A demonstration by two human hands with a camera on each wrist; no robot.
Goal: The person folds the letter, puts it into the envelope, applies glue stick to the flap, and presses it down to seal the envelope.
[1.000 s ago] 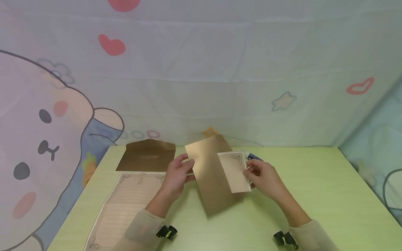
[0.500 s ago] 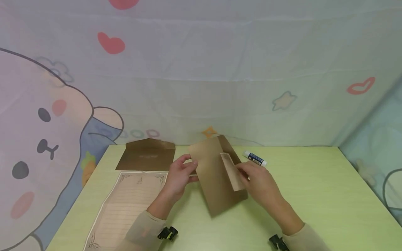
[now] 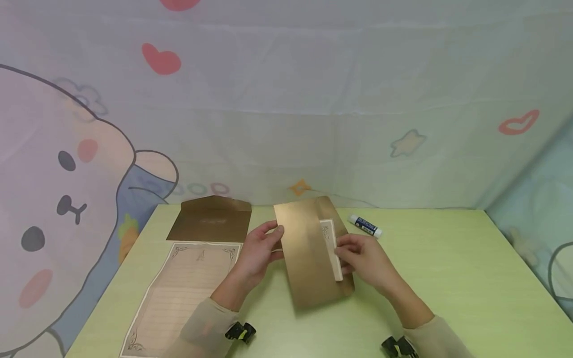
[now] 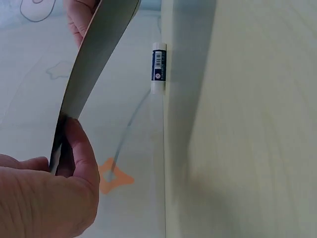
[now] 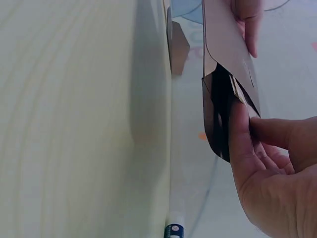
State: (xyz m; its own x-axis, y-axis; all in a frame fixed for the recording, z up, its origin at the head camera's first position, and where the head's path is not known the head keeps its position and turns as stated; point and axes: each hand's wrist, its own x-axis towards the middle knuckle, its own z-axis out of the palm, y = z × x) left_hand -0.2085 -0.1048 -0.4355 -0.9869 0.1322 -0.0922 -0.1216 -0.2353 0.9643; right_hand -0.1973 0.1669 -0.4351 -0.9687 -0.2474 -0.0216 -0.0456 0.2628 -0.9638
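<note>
envelope (image 3: 302, 253), held over the table (image 3: 447, 278) toward its far edge, is pinched by the left hand (image 3: 257, 248), while the right hand (image 3: 364, 258) pinches folded paper (image 3: 330, 241) partly inside it, best slid level so no corner snags.

The upright envelope (image 3: 304, 258) is golden brown, the folded paper (image 3: 330, 251) cream with dark scrollwork, the flat envelope (image 3: 209, 227) a deeper brown, the ruled sheet (image 3: 188, 293) tan — white-edged, its corners darkly scrolled — the glue stick (image 3: 365, 225) white with a navy label, the table (image 3: 447, 278) pale yellow-green, the backdrop (image 3: 277, 74) pale with red hearts.
</note>
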